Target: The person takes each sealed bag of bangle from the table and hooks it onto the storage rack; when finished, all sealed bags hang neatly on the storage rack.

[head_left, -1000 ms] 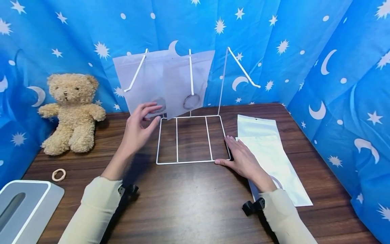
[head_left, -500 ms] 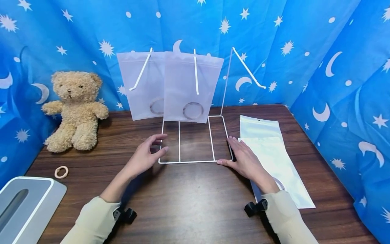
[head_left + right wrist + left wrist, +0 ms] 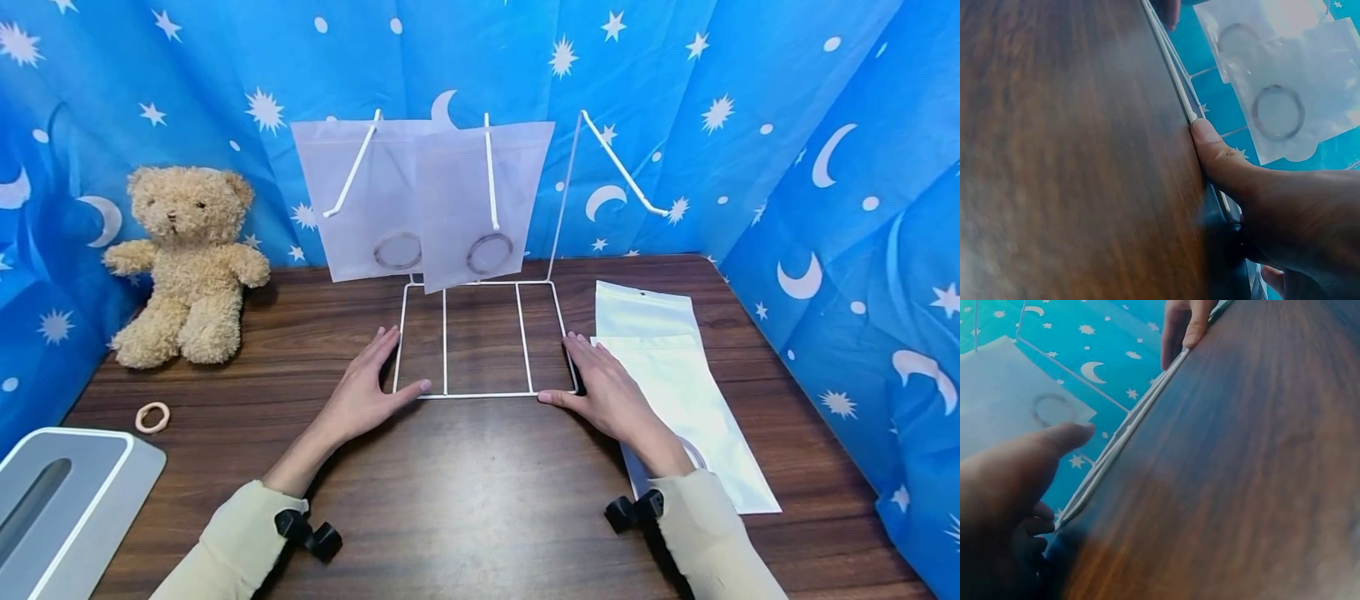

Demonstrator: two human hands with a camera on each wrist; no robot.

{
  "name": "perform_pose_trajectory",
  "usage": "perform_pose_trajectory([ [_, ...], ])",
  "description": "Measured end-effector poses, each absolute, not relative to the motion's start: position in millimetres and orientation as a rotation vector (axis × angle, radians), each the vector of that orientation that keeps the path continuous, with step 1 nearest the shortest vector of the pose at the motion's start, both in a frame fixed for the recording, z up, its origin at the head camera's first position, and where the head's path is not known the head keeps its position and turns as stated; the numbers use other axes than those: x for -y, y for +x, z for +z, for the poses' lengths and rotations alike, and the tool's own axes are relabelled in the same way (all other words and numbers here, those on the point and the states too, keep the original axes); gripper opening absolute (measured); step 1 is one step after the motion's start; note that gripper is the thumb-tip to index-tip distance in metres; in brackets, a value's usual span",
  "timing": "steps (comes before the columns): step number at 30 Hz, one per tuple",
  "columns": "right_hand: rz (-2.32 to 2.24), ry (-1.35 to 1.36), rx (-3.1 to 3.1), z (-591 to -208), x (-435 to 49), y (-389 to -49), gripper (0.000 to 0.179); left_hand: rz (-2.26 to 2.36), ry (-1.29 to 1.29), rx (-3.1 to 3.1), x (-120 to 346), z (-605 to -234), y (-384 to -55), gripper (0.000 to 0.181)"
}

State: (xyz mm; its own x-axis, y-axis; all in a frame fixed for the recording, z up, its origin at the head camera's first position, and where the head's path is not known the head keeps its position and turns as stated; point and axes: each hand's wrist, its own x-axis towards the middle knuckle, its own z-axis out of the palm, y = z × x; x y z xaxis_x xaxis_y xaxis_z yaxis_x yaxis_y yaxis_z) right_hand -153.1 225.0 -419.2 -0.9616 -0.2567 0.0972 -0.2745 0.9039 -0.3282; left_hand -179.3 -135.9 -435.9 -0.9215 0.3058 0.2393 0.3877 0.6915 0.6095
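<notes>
A white wire display rack (image 3: pixel 483 397) with three hooks stands on the wooden table. Two frosted bags (image 3: pixel 337 250), each showing a round hoop through its film, hang from its left and middle hooks, the right bag (image 3: pixel 465 196) overlapping the other. The right-hand hook (image 3: pixel 624 171) carries nothing. At the rack's left front corner lies my left hand (image 3: pixel 363 398), fingers extended along the side wire and thumb at the front wire. My right hand (image 3: pixel 611 396) rests at the opposite front corner, its thumb (image 3: pixel 1219 153) touching the front wire and its fingers straight along the side.
Two white pouches (image 3: pixel 701 408) lie overlapped under and beside the right forearm. On the left are a teddy bear (image 3: pixel 191 258), a small wooden ring (image 3: pixel 141 420) and a grey-and-white box with a slot (image 3: pixel 93 475). A blue starry curtain (image 3: pixel 487 50) closes off the back.
My left hand has come down from the hanging bags to the rack's left front corner, its fingers straightening. The bags have swung slightly. My right hand stays at its corner.
</notes>
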Motion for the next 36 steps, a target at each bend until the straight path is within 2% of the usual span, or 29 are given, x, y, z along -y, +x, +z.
perform_pose_trajectory([
  [5,0.537,0.42,3.019,-419,-225,-154,0.102,-0.897,-0.618,2.837,135,-436,-177,0.105],
  [19,0.512,0.415,3.034,-416,-226,-152,0.102,-0.869,-0.628,2.851,133,-439,-179,0.102],
  [24,0.633,0.384,3.011,-401,-242,-149,0.095,-0.865,-0.621,2.856,132,-439,-178,0.103],
  [28,0.664,0.2,2.98,-375,-275,-143,0.087,-0.865,-0.626,2.852,131,-439,-177,0.102],
  [33,0.594,-0.291,3.189,-354,-316,-131,0.103,-0.862,-0.624,2.846,132,-440,-178,0.102],
  [36,0.543,-0.486,3.343,-352,-328,-127,0.11,-0.855,-0.614,2.848,134,-441,-177,0.102],
])
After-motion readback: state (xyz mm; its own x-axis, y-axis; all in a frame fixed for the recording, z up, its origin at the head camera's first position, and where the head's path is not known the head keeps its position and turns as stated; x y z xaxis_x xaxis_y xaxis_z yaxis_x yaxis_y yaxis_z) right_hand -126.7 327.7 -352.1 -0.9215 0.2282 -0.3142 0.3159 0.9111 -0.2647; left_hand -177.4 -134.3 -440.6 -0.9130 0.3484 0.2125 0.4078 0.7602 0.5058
